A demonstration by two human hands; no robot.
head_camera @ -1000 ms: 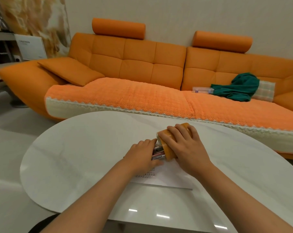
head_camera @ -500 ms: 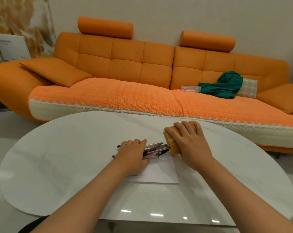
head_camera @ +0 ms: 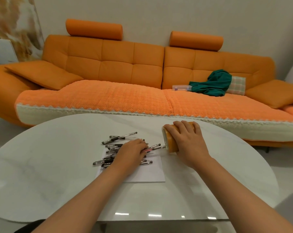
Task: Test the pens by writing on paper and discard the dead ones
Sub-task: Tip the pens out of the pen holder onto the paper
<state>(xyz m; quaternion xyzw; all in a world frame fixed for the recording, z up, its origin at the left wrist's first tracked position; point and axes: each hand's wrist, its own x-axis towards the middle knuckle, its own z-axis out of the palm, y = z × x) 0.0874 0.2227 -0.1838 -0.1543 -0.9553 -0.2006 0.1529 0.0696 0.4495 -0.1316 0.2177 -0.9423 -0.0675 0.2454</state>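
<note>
Several clear-barrelled pens [head_camera: 118,138] lie scattered on the white table [head_camera: 58,165], partly over a white sheet of paper [head_camera: 150,172]. My left hand [head_camera: 131,155] lies flat on the pile, fingers stretched toward a pink pen [head_camera: 148,150] under its fingertips. An orange cup [head_camera: 171,145] lies on its side to the right, mouth facing the pens. My right hand [head_camera: 187,142] grips the cup from above.
An orange sofa [head_camera: 125,73] runs behind the table, with a green cloth [head_camera: 213,83], a checked cushion [head_camera: 237,85] and a clear plastic box [head_camera: 182,87] on its seat. A white box [head_camera: 2,51] stands at the far left.
The pens came out of the tipped cup and spread leftward over the paper under my left hand. My right hand drew the cup away to the right.
</note>
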